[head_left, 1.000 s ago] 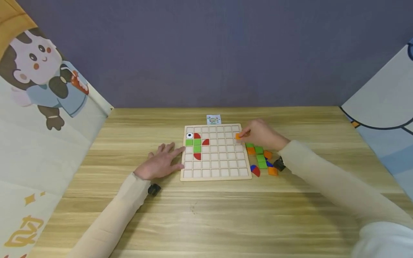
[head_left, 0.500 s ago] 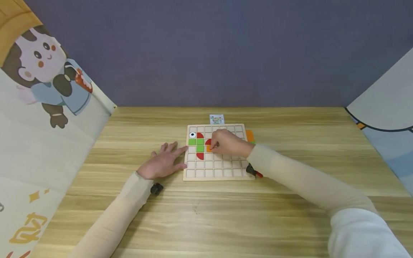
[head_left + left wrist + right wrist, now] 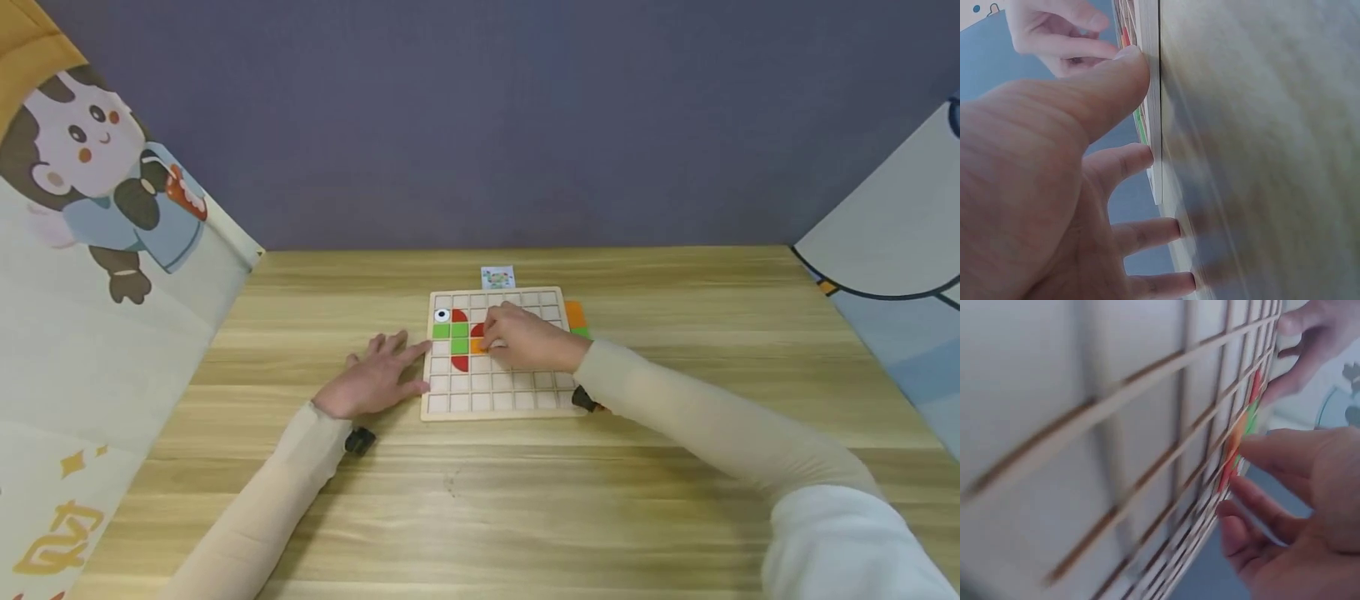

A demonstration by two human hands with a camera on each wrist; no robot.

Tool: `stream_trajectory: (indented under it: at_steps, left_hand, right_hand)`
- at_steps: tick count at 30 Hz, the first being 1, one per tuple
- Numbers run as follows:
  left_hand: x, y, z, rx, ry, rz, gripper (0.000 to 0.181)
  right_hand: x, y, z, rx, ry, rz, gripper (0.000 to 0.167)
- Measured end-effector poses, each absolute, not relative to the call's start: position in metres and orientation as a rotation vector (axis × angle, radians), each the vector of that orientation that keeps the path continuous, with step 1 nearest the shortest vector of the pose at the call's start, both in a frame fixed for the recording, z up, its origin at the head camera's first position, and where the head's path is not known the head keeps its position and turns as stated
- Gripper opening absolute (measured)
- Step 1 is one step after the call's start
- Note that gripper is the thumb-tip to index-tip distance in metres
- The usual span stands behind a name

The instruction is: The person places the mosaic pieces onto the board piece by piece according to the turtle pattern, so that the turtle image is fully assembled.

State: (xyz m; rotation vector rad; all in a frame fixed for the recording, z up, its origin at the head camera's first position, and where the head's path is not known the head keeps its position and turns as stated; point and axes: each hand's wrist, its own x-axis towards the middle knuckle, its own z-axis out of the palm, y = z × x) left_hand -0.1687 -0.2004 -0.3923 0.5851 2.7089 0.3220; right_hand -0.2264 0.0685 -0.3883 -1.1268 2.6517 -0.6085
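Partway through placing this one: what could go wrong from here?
The right hand is at the orange tile; a sideways push might nudge the red piece beside it.
The right sleeve crosses close to the loose pieces and could brush them.
The left hand is only at one edge, so the board might slide.

Diffuse light, soft shadows, hazy wrist views

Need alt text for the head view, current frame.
Right hand touches an orange tile in a gridded board, beside green tiles and red tiles; left hand is at the board's left edge. A picture card lies beyond the board.
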Motion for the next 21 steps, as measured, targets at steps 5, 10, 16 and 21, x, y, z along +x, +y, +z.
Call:
stream_trajectory:
  at_steps: [5,10,16,21]
  left_hand:
    - [-0.169,-0.200,-0.393,0.589,2.706,0.333,0.069]
    - [-0.170,-0.199,-0.392,0.583,2.707,0.333,0.069]
    - [-0.171,-0.199,-0.393,0.585,2.711,0.327,0.069]
    - [-0.172,-0.198,-0.395,0.585,2.719,0.347,0.069]
  right_hand:
    - [-0.234,0.104,-0.387,-1.107,2.724,-0.755,0.019]
    - [-0.252,0.153,-0.387,-0.934,2.800,-0.764,0.022]
    - [-0.268,0.193,-0.398,-0.779,2.756,-0.629,0.028]
    - [-0.274,0.206,-0.403,-0.690,2.765,-0.689,0.025]
